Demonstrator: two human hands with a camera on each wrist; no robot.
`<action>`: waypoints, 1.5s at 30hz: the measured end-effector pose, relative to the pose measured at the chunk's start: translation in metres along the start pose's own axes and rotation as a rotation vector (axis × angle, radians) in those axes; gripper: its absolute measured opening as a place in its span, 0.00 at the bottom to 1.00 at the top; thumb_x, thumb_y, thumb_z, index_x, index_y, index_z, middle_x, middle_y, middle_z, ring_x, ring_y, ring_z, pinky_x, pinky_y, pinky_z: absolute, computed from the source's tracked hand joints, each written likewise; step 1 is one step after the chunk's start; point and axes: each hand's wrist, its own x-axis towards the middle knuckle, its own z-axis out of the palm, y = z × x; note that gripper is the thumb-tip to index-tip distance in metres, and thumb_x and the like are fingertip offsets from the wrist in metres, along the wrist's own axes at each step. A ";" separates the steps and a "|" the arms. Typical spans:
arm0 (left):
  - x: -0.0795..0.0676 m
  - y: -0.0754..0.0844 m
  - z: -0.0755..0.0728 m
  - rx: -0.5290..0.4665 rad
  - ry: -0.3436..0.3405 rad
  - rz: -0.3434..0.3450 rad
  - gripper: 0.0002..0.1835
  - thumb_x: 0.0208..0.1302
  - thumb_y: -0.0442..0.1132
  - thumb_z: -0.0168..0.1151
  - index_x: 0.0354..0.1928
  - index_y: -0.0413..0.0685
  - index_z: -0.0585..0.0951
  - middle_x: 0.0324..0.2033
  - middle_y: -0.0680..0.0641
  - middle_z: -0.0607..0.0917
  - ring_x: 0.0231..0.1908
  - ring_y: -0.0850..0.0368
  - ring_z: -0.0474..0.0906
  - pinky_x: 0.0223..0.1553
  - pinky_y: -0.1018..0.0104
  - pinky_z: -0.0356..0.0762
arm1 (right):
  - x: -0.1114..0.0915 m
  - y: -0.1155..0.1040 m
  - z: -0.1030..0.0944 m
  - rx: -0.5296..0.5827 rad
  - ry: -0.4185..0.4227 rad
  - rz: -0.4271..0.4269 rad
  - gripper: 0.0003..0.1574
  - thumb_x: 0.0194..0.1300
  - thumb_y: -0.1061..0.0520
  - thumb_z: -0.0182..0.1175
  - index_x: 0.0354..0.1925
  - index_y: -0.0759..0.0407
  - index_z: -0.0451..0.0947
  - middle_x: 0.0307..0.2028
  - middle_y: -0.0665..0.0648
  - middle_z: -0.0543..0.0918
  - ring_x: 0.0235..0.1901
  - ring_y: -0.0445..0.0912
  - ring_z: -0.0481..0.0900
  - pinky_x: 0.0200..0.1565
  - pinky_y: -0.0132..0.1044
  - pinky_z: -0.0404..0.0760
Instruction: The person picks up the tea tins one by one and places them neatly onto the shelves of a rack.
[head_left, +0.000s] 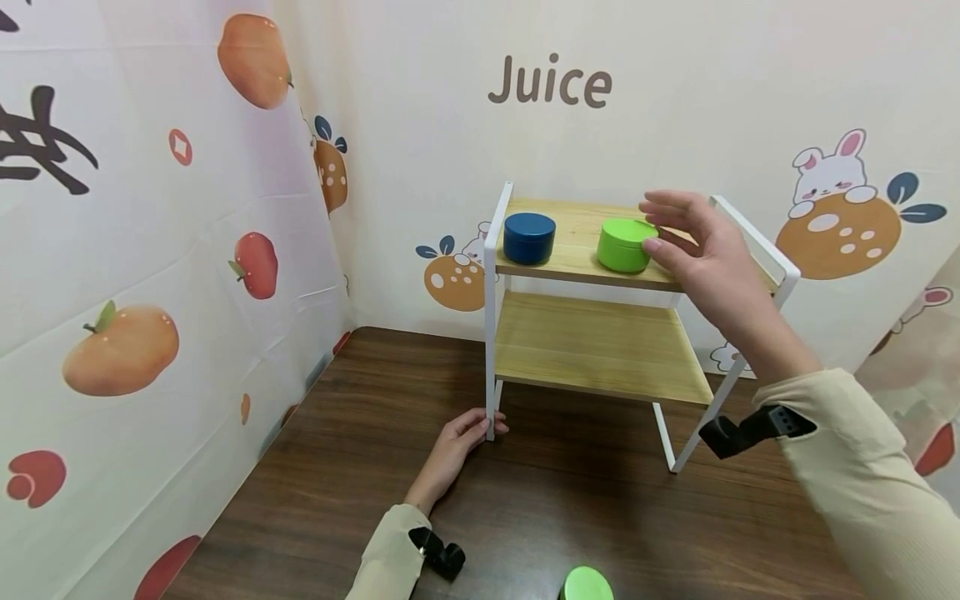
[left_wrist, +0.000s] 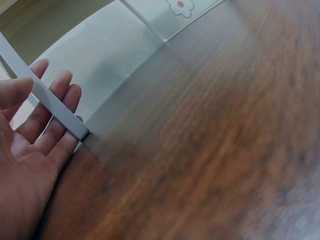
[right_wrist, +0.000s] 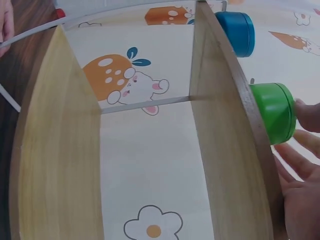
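A white-framed two-tier shelf [head_left: 600, 342] with wooden boards stands on the table. Near its foot, my left hand [head_left: 459, 440] holds the front left leg [left_wrist: 55, 106], thumb on one side and fingers on the other. On the top board sit a blue round lidded tin [head_left: 529, 239], at the left, and a green round lidded tin [head_left: 621, 247] nearer the middle. My right hand [head_left: 701, 242] is at the green tin's right side, thumb tip against it and fingers mostly extended; finger contact is unclear. In the right wrist view, the green tin [right_wrist: 274, 114] rests upright on the board.
Another green tin [head_left: 587, 585] stands on the dark wooden table [head_left: 570, 517] at the near edge of the head view, partly cut off. Printed cloth walls [head_left: 405, 167] rise behind and to the left. The shelf's right side frame [head_left: 757, 242] is just beyond my right hand.
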 end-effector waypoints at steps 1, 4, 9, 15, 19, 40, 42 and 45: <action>0.000 0.000 0.000 -0.001 -0.002 -0.001 0.17 0.76 0.43 0.48 0.57 0.45 0.79 0.50 0.39 0.84 0.56 0.50 0.77 0.59 0.53 0.66 | -0.001 0.000 0.000 0.007 0.018 -0.010 0.30 0.70 0.60 0.56 0.68 0.49 0.64 0.65 0.56 0.71 0.65 0.46 0.67 0.62 0.26 0.66; 0.001 0.001 0.001 0.007 -0.006 -0.002 0.17 0.75 0.45 0.49 0.56 0.45 0.79 0.49 0.40 0.84 0.55 0.51 0.77 0.59 0.55 0.67 | -0.006 -0.001 0.000 0.035 0.067 -0.040 0.30 0.70 0.62 0.55 0.68 0.50 0.64 0.64 0.56 0.71 0.65 0.47 0.67 0.64 0.29 0.65; 0.001 0.000 0.002 0.019 -0.008 -0.003 0.17 0.74 0.46 0.50 0.56 0.45 0.79 0.49 0.40 0.84 0.55 0.51 0.77 0.58 0.56 0.67 | -0.015 0.000 -0.001 0.064 0.094 -0.069 0.30 0.70 0.65 0.54 0.67 0.52 0.64 0.63 0.56 0.70 0.65 0.45 0.67 0.64 0.29 0.65; 0.001 0.001 0.002 0.004 -0.005 -0.004 0.17 0.75 0.44 0.49 0.57 0.44 0.78 0.50 0.39 0.83 0.57 0.49 0.76 0.59 0.51 0.66 | -0.025 0.004 -0.002 0.095 0.107 -0.109 0.32 0.67 0.70 0.54 0.67 0.56 0.64 0.64 0.58 0.69 0.64 0.45 0.67 0.63 0.28 0.66; 0.001 0.000 0.002 0.006 -0.005 -0.012 0.17 0.75 0.44 0.49 0.57 0.45 0.79 0.50 0.40 0.84 0.56 0.52 0.76 0.60 0.52 0.66 | -0.037 0.009 -0.004 0.100 0.118 -0.136 0.34 0.66 0.73 0.53 0.68 0.57 0.63 0.64 0.58 0.68 0.64 0.45 0.67 0.62 0.27 0.66; -0.001 0.008 0.000 -0.019 -0.018 -0.039 0.16 0.76 0.39 0.48 0.57 0.42 0.78 0.50 0.36 0.83 0.58 0.47 0.75 0.62 0.50 0.65 | -0.167 0.081 0.023 0.406 0.171 -0.189 0.29 0.57 0.85 0.48 0.58 0.83 0.65 0.59 0.70 0.75 0.57 0.48 0.76 0.58 0.29 0.72; -0.002 0.012 0.000 -0.033 -0.028 -0.042 0.16 0.76 0.37 0.47 0.57 0.40 0.77 0.51 0.34 0.82 0.58 0.45 0.75 0.63 0.47 0.64 | -0.186 0.094 0.029 0.369 0.144 -0.113 0.29 0.57 0.85 0.49 0.59 0.81 0.66 0.59 0.69 0.75 0.57 0.47 0.77 0.57 0.29 0.72; -0.002 0.013 0.000 -0.039 -0.034 -0.041 0.16 0.76 0.36 0.47 0.58 0.38 0.77 0.51 0.33 0.82 0.58 0.44 0.75 0.63 0.47 0.64 | -0.213 0.112 0.042 0.359 0.083 -0.055 0.31 0.59 0.84 0.49 0.61 0.79 0.65 0.60 0.67 0.75 0.57 0.45 0.77 0.57 0.28 0.72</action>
